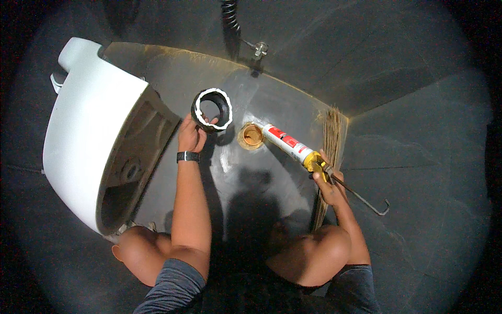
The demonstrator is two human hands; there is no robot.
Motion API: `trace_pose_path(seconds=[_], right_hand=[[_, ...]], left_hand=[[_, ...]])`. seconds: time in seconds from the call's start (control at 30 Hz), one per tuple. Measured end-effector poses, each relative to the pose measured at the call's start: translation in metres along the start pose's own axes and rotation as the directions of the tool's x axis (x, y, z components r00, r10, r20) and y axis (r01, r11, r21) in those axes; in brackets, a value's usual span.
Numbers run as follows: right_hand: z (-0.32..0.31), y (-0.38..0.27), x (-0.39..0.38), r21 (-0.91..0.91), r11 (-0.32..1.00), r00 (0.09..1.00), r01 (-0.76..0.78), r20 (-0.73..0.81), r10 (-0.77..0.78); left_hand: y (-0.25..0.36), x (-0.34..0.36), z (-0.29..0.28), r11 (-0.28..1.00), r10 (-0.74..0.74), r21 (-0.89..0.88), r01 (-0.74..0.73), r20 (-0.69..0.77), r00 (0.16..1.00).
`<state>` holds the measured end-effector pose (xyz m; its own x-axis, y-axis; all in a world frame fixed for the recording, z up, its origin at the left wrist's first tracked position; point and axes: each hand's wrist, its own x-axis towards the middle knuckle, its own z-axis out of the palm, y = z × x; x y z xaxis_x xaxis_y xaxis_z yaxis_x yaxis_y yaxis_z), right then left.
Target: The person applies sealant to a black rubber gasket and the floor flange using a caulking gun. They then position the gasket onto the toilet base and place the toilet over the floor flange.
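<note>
My left hand (191, 137), with a dark band on the wrist, grips a short black pipe collar (225, 111) by its lower edge. A thick, uneven bead of white sealant runs round the collar's upward-facing rim. In my right hand (330, 184) is a caulking gun (315, 163) with a yellow frame, loaded with a white and red cartridge (286, 142). Its front end points up and left, close to a round drain opening (253, 136) in the floor, which has an orange-brown rim. The collar is held above the floor, to the upper left of that opening.
A white toilet (94, 115) lies tipped at the left, its hollow underside toward me. At the right, a stick broom (332, 136) leans along the wall. A metal valve (260, 49) and a coiled black hose (230, 18) are on the far wall.
</note>
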<state>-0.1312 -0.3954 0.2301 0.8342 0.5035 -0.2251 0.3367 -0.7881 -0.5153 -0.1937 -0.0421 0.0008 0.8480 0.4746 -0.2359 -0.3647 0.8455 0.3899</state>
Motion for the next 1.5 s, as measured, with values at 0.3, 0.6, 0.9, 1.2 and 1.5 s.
trace_pose_path(seconds=[0.3,0.6,0.9,1.2,1.5], right_hand=[[-0.021,-0.004,0.010,-0.138,0.985,0.989,0.103,0.116,-0.087],[-0.034,-0.023,0.034,-0.209,0.924,0.932,0.321,0.241,-0.270],[-0.044,-0.037,0.053,-0.328,0.832,0.867,0.447,0.388,-0.313],[-0.044,-0.036,0.052,-0.246,0.866,0.863,0.435,0.387,-0.324],[-0.058,-0.018,0.020,-0.133,0.960,0.966,0.245,0.114,-0.231]], left_hand=[[-0.007,-0.011,0.015,0.997,-0.004,-0.072,0.002,-0.019,1.000],[-0.001,-0.001,0.020,0.996,0.018,-0.090,-0.021,-0.028,0.999],[-0.007,-0.004,0.027,0.995,0.006,-0.101,-0.013,-0.072,0.997],[-0.010,-0.006,0.031,0.995,0.011,-0.101,-0.013,-0.024,1.000],[-0.021,-0.001,0.020,0.995,0.049,-0.091,-0.045,0.044,0.998]])
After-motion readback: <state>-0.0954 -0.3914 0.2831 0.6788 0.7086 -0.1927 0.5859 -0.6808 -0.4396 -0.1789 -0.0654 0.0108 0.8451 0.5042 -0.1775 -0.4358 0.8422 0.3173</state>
